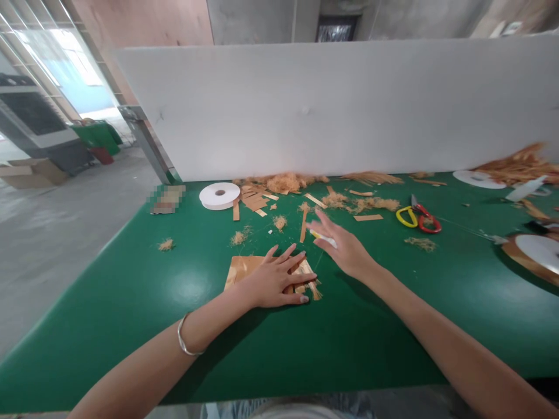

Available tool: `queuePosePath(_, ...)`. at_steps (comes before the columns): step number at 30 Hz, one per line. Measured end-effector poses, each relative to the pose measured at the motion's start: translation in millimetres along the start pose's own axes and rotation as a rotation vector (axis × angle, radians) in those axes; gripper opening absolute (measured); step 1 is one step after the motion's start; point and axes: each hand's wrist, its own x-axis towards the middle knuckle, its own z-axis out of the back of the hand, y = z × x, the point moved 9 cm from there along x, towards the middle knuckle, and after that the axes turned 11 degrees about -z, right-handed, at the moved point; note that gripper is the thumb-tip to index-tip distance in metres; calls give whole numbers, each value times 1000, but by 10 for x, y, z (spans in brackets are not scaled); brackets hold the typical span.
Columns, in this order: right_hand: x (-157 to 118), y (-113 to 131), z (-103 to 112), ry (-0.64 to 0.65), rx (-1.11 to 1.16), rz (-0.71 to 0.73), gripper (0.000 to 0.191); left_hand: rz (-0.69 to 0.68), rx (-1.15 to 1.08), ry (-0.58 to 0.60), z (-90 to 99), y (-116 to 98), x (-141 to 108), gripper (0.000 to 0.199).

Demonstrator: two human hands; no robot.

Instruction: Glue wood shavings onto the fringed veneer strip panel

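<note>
My left hand (277,279) lies flat with fingers spread on a tan paper piece (243,269) on the green table. Light strips with a frayed fibre end (315,289) stick out past its fingertips on the right. My right hand (343,244) is raised just beyond, holding a small white and yellow tool (324,238) against the palm; its fingertips are blurred. Near those fingertips is a narrow brown strip (303,226).
A white tape roll (215,196), cut brown strips (255,201) and fibre clumps (286,183) lie along the back. Scissors (419,216) with yellow and red handles, a large ribbon roll (538,254) and a white bottle (526,189) are at right. A white board (305,110) stands behind.
</note>
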Motion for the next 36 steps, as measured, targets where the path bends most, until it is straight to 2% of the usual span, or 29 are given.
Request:
queuePosePath(3, -22, -71, -128, 211, 491, -171, 56, -1, -12, -3, 5, 1, -2, 58)
queuePosePath(6, -65, -84, -290, 370, 847, -296, 64, 0, -9, -11, 14, 1, -9, 59)
queuePosePath(9, -93, -123, -405, 451, 1039, -389, 58, 5, -1, -7, 16, 1, -17, 59)
queuePosePath(11, -83, -148, -400, 450, 1065, -381, 54, 10, 5, 3, 14, 1, -18, 59)
queuePosePath(13, -57, -178, -329, 401, 970, -334, 52, 13, 8, 11, 12, 2, -17, 60)
queuePosePath(19, -55, -222, -165, 330, 426, -303, 50, 13, -23, 24, 12, 2, -20, 61)
queuePosePath(23, -85, -75, -157, 304, 103, -196, 47, 7, -29, 25, 26, -10, -26, 60)
queuePosePath(28, -111, 73, -195, 250, -138, -41, 43, 22, -32, 34, 18, 6, -30, 60)
queuePosePath(31, -106, 51, -225, 225, -370, 18, 51, 18, -25, 28, 19, 8, -29, 60)
queuePosePath(34, -89, -50, -279, 253, -598, 7, 65, 13, -19, 21, 23, 6, -30, 60)
queuePosePath(36, -81, -101, -306, 279, -659, -8, 71, 14, -17, 17, 27, 7, -32, 60)
